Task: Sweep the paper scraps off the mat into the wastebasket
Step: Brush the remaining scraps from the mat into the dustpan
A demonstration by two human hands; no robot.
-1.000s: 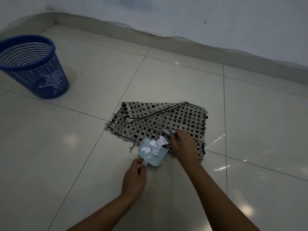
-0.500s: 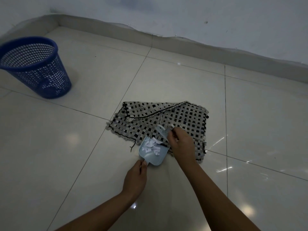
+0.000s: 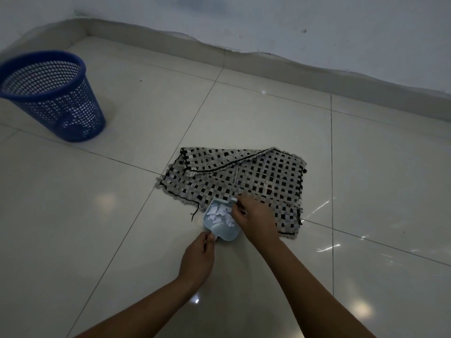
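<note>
Scraps (image 3: 220, 214) now all pushed deeper into blue dustpan (image 3: 219, 222) at mat (image 3: 256, 176) near edge. Right hand (image 3: 253, 215) pinches small brush; left hand (image 3: 197, 259) grips pan handle. Sweeping step nearly done. Next: carry pan level to wastebasket (image 3: 48, 98), far left.

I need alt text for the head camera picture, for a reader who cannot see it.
A person's left hand holds a small light blue dustpan full of white paper scraps at the near edge of a checkered woven mat, while the right hand grips a small brush over it. A blue mesh wastebasket stands far left on the tiled floor.
</note>
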